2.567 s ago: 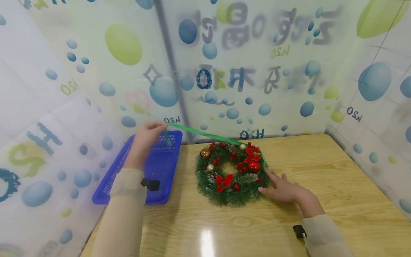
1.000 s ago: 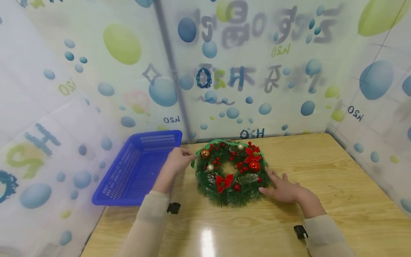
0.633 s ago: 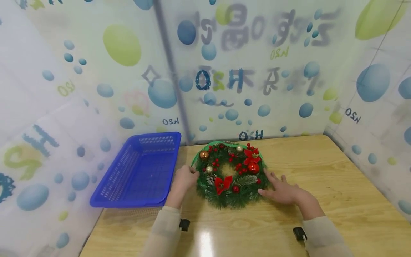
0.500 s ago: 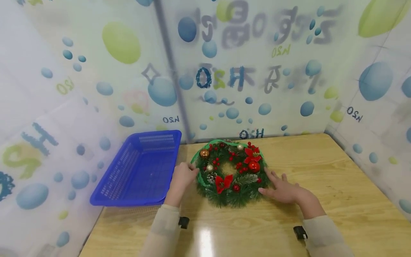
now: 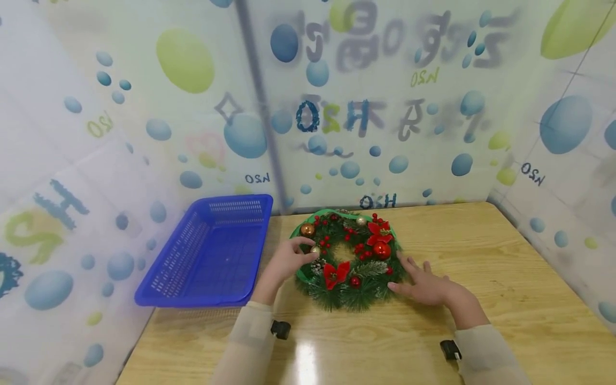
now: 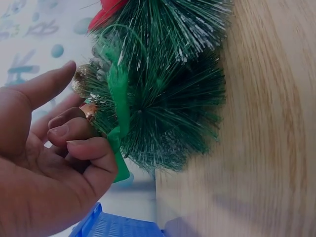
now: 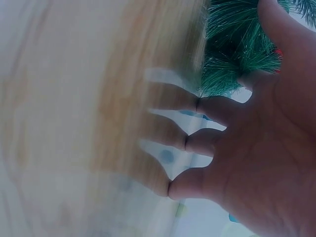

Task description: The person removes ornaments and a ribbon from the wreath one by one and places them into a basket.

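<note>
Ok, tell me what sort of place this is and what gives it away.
Probably a small, makeshift indoor work booth: bubble-print sheets close off the back and both sides of a wood-grain table, where a decorated wreath lies.

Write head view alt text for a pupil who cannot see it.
A decorated wreath lies on a wooden table, a person's left hand over its left side and spread right hand at its right. Green ribbon runs along part of its edge; a blue basket stands to the left.
</note>
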{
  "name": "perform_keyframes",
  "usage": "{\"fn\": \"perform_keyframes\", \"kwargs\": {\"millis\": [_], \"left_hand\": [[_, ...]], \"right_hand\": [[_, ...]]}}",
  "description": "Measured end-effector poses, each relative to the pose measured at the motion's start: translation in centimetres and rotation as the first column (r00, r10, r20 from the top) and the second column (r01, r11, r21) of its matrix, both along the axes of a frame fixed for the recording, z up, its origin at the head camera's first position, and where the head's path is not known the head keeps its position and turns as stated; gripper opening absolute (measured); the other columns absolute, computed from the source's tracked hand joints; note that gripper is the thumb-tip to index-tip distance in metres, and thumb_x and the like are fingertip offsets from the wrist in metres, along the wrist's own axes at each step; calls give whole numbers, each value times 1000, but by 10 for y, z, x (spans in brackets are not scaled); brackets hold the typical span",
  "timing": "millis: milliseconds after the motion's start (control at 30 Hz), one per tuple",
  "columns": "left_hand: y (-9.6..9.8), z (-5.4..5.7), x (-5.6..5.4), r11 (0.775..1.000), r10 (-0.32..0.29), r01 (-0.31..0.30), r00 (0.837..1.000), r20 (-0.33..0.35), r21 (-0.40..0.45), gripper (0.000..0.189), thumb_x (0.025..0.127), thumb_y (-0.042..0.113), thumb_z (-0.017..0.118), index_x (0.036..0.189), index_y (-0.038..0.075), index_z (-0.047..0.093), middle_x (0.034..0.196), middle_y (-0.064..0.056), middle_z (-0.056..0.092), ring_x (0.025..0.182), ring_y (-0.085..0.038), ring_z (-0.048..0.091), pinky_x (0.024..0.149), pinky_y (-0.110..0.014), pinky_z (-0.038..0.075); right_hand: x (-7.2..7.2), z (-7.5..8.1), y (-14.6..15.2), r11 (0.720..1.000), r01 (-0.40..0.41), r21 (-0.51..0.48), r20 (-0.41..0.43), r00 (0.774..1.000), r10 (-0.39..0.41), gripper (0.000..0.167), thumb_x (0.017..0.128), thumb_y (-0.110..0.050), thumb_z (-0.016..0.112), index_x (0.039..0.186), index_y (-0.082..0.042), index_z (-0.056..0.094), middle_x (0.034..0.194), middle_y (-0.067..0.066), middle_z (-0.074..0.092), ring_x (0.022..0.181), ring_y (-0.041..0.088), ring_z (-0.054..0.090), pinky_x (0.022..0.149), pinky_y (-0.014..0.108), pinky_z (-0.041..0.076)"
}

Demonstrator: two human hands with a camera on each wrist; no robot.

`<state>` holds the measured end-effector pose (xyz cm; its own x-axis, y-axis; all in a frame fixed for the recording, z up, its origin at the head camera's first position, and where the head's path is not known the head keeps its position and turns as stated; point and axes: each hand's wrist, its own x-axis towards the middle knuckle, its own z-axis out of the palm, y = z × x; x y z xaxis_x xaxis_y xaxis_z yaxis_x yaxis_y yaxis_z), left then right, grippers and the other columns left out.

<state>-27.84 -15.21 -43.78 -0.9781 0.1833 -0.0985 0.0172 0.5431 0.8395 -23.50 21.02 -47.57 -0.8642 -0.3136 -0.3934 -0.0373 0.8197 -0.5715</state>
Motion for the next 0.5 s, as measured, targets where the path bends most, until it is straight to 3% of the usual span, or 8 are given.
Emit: {"fn": "perform_keyframes", "kwargs": {"millis": [200,500], "left_hand": [[3,-1,2,1000,-18,17,1000,10,6,41,97,20,80,136,11,70,57,6,34,47,-11,28,49,-28,30],[5,-3,-1,1000,13,-13,1000,-7,-20,37,97,21,80,132,13,72,56,6,33,46,-12,27,47,-29,29]], "right_hand": [[2,1,0,1000,1,-2,2,1000,-1,107,101,-70,56,172,-23,-8,177,27,-5,155,65,-18,104,94,-9],[2,2,0,1000,7,-11,-5,1000,-7,107,100,-71,57,172,-24,-7,177,26,-4,155,64,-18,104,94,-10]]}}
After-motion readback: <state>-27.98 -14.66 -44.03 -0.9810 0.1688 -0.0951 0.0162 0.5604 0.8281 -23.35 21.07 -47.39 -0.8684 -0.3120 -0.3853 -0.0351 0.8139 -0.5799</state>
